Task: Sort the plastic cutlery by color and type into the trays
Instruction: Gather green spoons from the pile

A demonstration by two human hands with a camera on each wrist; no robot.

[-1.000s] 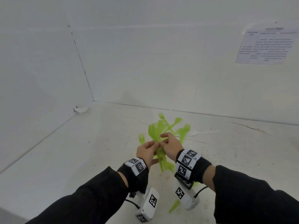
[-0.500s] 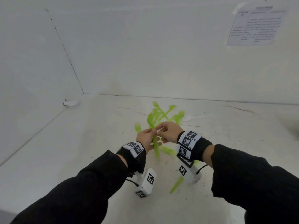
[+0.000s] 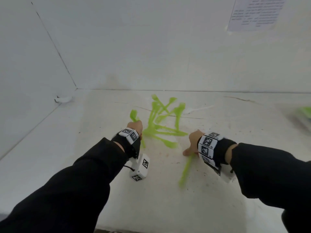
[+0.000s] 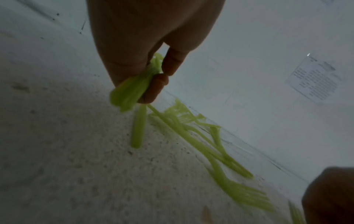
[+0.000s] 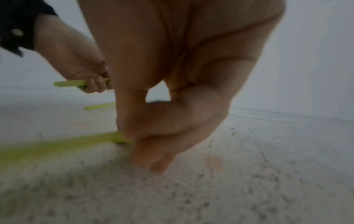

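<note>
My left hand (image 3: 135, 126) grips a bundle of green forks (image 4: 134, 89), fingers curled round the handles, just left of the green cutlery pile (image 3: 161, 121) on the white table (image 3: 67, 132). My right hand (image 3: 193, 143) sits near the pile's right side, thumb and fingertips pinching the end of a single green piece (image 3: 185, 167) whose handle trails toward me along the table; blur hides its type. Half a second ago both hands met in front of the pile, working one piece together; they have since parted, each keeping its own. Far right of the pile, a blurred green-filled tray (image 3: 303, 115) shows at the edge. A white piece (image 3: 198, 109) lies just right of the pile.
</note>
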